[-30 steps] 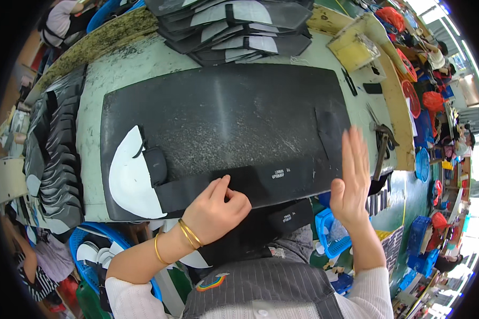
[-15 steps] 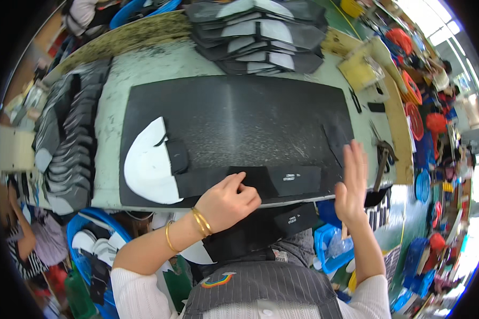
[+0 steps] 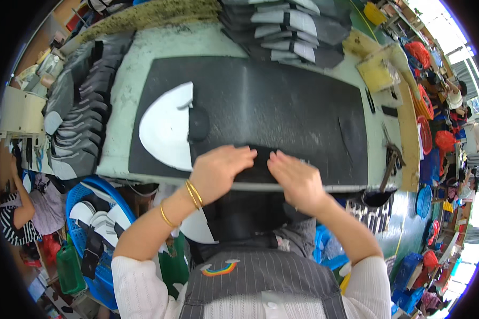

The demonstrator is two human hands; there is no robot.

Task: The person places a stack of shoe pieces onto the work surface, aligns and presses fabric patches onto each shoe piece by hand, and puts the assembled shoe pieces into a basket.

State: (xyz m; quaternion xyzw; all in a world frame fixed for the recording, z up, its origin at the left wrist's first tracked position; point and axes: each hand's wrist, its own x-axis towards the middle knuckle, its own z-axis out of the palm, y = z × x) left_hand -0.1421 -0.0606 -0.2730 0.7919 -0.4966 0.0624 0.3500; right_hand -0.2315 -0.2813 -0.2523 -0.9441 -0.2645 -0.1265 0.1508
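A half-round white piece [image 3: 164, 130] lies on the left of a dark work mat [image 3: 287, 101], with a small black tab [image 3: 198, 123] at its straight side. From it a black fabric strip [image 3: 262, 159] runs right along the mat's near edge, largely covered by my hands. My left hand [image 3: 218, 169] rests on the strip, palm down, fingers stretched to the right. My right hand [image 3: 299, 181] lies flat just right of it, fingers pointing up and left, fingertips a small gap from the left ones. A second black piece [image 3: 239, 218] with a white end lies over my lap.
Stacked grey-and-white pieces [image 3: 290, 29] stand at the table's far side, and a row of dark pieces [image 3: 85, 117] lines the left. Scissors [image 3: 391, 159] lie at the right edge. A blue basket [image 3: 104, 260] with cut pieces sits below left. Another person's arm [image 3: 21, 196] shows far left.
My right hand has come down from its raised place on the right and lies on the strip beside the left. My left hand's curled fingers have straightened. The whole view has shifted.
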